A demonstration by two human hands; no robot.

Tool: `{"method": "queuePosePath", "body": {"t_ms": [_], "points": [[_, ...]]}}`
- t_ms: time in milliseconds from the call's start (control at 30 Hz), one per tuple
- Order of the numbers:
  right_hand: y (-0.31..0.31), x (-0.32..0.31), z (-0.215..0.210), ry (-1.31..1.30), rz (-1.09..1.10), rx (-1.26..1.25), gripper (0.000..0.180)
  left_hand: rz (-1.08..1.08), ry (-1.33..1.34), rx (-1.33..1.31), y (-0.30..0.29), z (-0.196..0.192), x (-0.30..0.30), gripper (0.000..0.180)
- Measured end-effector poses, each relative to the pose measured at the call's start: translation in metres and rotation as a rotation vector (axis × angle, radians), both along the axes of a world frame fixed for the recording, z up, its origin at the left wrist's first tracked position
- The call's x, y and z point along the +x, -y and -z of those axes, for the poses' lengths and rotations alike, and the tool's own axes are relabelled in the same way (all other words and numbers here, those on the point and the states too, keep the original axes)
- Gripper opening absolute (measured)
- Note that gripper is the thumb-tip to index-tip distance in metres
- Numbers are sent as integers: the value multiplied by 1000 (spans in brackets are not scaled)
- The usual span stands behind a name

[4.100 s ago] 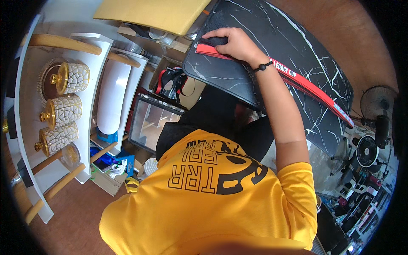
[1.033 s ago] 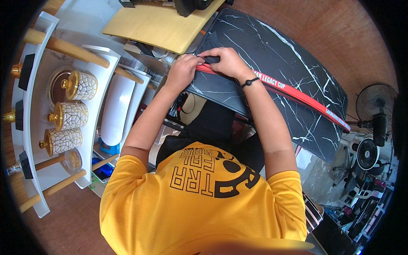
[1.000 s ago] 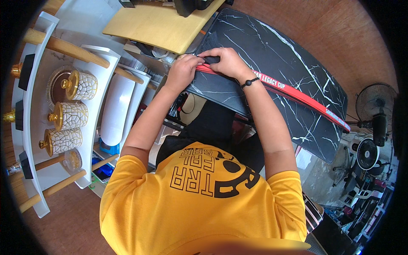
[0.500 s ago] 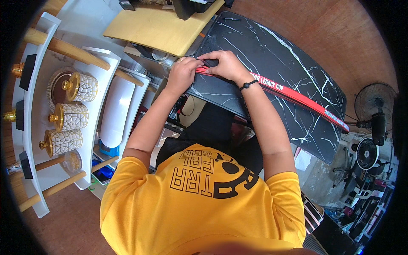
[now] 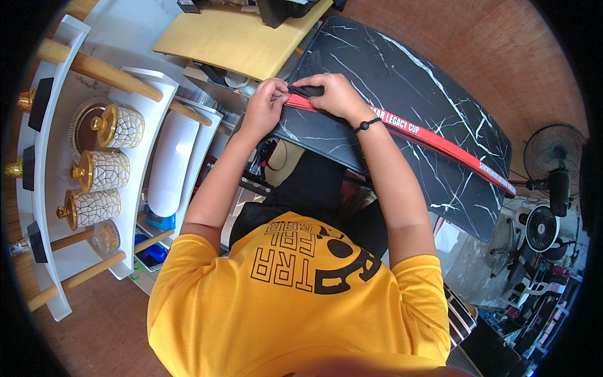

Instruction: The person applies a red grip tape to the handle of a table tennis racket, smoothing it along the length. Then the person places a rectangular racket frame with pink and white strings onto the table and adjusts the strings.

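Note:
A long red printed strap [image 5: 433, 139] with white lettering stretches across the black marble-patterned table [image 5: 402, 75], from my hands toward the right end. At the table's left edge my left hand [image 5: 267, 105] pinches the red end of the strap between thumb and fingers. Close beside it, my right hand [image 5: 336, 97] has its thumb and fingers closed around a narrow black piece [image 5: 304, 92] lying along the red end. Whether this black piece is joined to the strap I cannot tell. Part of the strap is hidden beneath my right hand.
Beyond my left hand stands a yellow wooden board [image 5: 239, 41]. A white shelf [image 5: 135, 182] at the left carries gold-lidded patterned jars [image 5: 103, 169]. Two fans [image 5: 541, 227] are at the right, past the table's end.
My left hand has shifted slightly left and its fingers have drawn up. More of the strap's red end and the black piece now shows between my hands. My right hand barely moved.

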State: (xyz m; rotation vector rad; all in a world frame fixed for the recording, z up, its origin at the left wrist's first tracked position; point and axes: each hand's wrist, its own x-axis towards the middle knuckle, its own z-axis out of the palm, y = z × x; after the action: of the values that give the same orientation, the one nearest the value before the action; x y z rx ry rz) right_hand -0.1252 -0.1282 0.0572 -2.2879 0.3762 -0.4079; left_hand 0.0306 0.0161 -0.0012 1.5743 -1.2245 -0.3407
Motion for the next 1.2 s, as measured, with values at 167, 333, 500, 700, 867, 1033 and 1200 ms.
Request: {"method": "queuePosePath", "body": {"t_ms": [167,333,500,700,867,1033,1200], "points": [[1,1,-1,-1,-1,12,46,68,20,75,-1,2,6,27],[1,0,-3,-26,-3,34,45,93,79,87,-1,1,8,30],[0,-1,-3,-18,3,35,45,13,-58,133,4,2,1,32],[1,0,1,6,-4,3,45,3,-166,143,7,5,4,37],[1,1,3,25,-4,14,45,20,-197,154,8,5,6,40],[1,1,4,15,12,27,46,38,-53,188,7,-1,2,46],[3,1,5,9,4,39,47,33,-108,196,9,-1,3,48]]}}
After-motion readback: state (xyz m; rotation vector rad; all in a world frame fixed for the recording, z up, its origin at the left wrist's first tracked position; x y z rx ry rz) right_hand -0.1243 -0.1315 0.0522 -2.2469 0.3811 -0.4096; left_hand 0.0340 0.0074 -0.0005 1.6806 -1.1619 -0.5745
